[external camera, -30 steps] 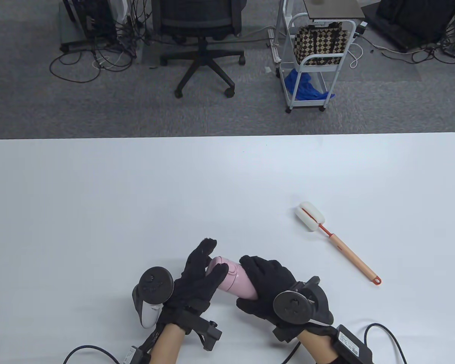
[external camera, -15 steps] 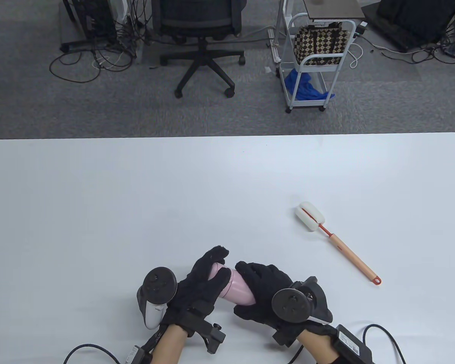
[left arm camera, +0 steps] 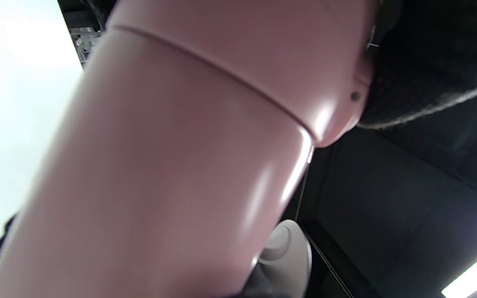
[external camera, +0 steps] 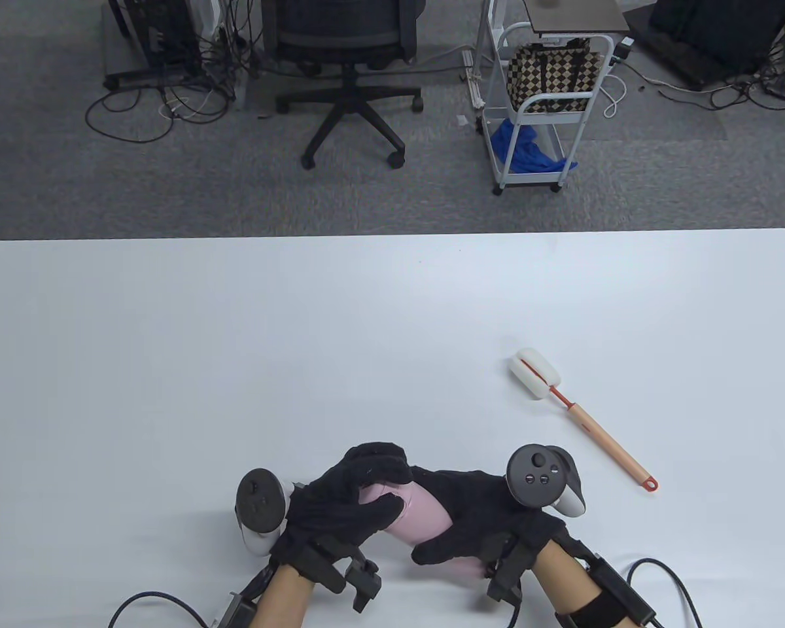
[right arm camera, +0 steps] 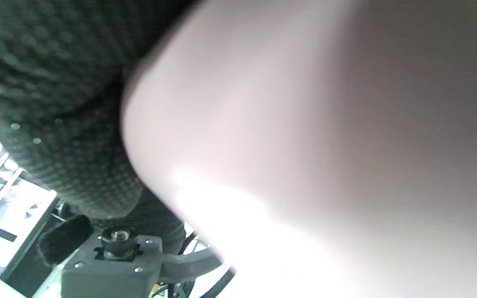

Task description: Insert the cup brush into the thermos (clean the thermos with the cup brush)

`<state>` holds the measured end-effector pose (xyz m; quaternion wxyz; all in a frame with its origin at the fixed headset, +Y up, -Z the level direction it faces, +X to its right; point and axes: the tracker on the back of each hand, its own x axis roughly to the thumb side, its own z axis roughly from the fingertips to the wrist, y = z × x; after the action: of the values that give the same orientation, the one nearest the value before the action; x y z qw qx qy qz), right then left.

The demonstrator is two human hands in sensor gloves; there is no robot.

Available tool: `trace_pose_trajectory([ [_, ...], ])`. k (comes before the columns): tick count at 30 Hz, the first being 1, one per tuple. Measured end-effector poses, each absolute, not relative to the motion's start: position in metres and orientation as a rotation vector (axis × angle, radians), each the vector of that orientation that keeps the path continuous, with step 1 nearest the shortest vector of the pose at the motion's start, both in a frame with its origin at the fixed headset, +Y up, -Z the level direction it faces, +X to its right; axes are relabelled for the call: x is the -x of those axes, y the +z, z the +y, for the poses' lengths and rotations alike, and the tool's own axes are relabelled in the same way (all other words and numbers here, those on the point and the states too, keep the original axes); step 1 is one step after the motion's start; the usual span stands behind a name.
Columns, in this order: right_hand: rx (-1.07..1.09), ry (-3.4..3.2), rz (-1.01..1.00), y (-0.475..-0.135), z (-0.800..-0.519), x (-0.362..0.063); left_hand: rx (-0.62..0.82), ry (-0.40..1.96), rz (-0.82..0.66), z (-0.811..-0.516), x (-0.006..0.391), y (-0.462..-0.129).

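The pink thermos (external camera: 413, 513) lies across both hands, just above the white table (external camera: 301, 340) near its front edge. My left hand (external camera: 350, 500) grips its lid end, fingers curled over the top. My right hand (external camera: 474, 523) grips the body. In the left wrist view the thermos (left arm camera: 172, 165) fills the frame, its lid seam showing. In the right wrist view the thermos body (right arm camera: 304, 145) is blurred next to a gloved finger (right arm camera: 56, 124). The cup brush (external camera: 579, 417), with a white sponge head and an orange handle, lies on the table to the right, apart from both hands.
Cables (external camera: 654, 575) trail from both wrists over the table's front edge. Past the far edge stand an office chair (external camera: 347, 65) and a white cart (external camera: 543, 104) with a checkered bag.
My left hand has closed its fingers over the lid end. My right hand has rolled so that its tracker points up and right. The thermos has shifted slightly toward me. The brush has not moved.
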<state>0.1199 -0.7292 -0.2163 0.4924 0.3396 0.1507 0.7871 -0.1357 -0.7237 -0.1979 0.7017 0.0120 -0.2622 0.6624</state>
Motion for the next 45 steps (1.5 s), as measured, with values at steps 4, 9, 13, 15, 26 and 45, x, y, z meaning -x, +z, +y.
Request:
trace_pose_trajectory([
  [4,-0.851,1.856,0.411,-0.217,-0.73,-0.119,-0.023,1.497,-0.659,-0.721,0.135,-0.197],
  [9,-0.87,1.771,0.489,-0.218,-0.733,-0.117,-0.017,1.517,-0.714,-0.717,0.134,-0.194],
  [13,-0.84,1.803,0.446,-0.217,-0.734,-0.12,-0.042,1.492,-0.639,-0.719,0.135,-0.196],
  [15,-0.822,1.853,0.387,-0.216,-0.73,-0.122,-0.071,1.454,-0.603,-0.719,0.137,-0.197],
  [26,-0.595,1.87,0.141,-0.229,-0.721,-0.156,-0.139,1.247,-0.359,-0.725,0.154,-0.203],
  [45,-0.081,1.968,-0.16,-0.335,-0.726,-0.141,-0.182,0.81,-0.278,-0.726,0.155,-0.204],
])
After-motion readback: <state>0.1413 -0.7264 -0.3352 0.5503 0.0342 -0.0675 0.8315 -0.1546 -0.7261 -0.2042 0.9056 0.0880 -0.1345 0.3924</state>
